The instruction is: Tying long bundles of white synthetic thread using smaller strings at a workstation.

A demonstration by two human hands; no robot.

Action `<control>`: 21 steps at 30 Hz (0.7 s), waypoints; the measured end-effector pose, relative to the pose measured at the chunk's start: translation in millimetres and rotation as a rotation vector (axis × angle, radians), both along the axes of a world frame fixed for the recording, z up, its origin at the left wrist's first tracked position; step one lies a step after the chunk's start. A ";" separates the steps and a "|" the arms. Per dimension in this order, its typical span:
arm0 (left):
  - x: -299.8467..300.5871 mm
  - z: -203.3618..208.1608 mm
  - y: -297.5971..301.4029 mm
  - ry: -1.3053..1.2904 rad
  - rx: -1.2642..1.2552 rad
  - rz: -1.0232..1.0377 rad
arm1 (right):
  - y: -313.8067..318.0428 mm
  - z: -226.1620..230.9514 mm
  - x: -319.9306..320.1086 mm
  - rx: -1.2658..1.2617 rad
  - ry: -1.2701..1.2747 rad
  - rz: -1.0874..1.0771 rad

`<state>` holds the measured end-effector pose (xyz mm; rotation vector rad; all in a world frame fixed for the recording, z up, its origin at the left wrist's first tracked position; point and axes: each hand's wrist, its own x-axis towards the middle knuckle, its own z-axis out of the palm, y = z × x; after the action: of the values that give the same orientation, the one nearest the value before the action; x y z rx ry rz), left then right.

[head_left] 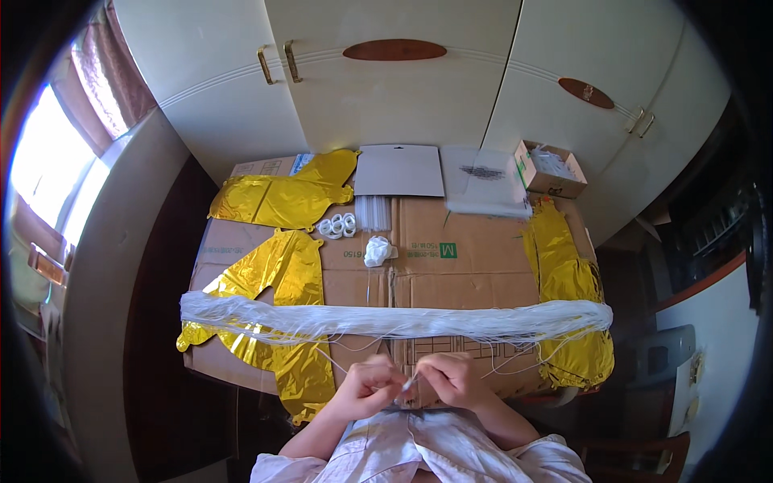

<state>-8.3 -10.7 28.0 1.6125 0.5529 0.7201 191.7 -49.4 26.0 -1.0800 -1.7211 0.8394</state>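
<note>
Close to my body, at the front edge of the cardboard, both my hands are closed in a pinch and nearly touch. My left hand and my right hand grip a thin white string, with a small white bit showing between the fingertips. Whether that bit is a knot or a separate piece is too small to tell. Just beyond the hands, a long bundle of white strings stretches across the cardboard from left to right. Loose strands hang from its near side beside both hands.
Flat gold foil balloons lie at the left, far left and right on the cardboard. Farther back are white rolls, a crumpled white bundle, clear straws, a grey board, clear bags and a small box.
</note>
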 end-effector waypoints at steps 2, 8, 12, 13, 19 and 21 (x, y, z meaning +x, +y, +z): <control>10.5 5.2 -6.0 -0.270 -0.283 0.116 | -1.3 -4.4 -0.2 -0.056 -0.091 0.045; 1.9 5.1 6.5 0.254 0.214 0.113 | -0.3 3.6 4.0 -0.057 -0.001 -0.028; 7.4 -8.4 0.0 -0.418 -0.448 0.128 | -2.4 -5.4 -4.7 -0.125 -0.122 0.037; 8.7 -8.9 1.1 -0.273 -0.300 0.198 | -4.7 -4.0 -6.5 -0.095 -0.173 0.083; 0.1 -8.8 3.6 -0.098 -0.083 0.012 | 11.1 9.5 1.8 -0.032 -0.069 -0.034; 2.8 -13.8 1.3 -0.345 -0.258 0.047 | 17.2 -8.6 -6.1 -0.041 -0.113 -0.049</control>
<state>-5.5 -9.4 14.2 1.2074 0.4130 0.9011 185.5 -32.2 17.5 -1.2127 -1.7694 0.7988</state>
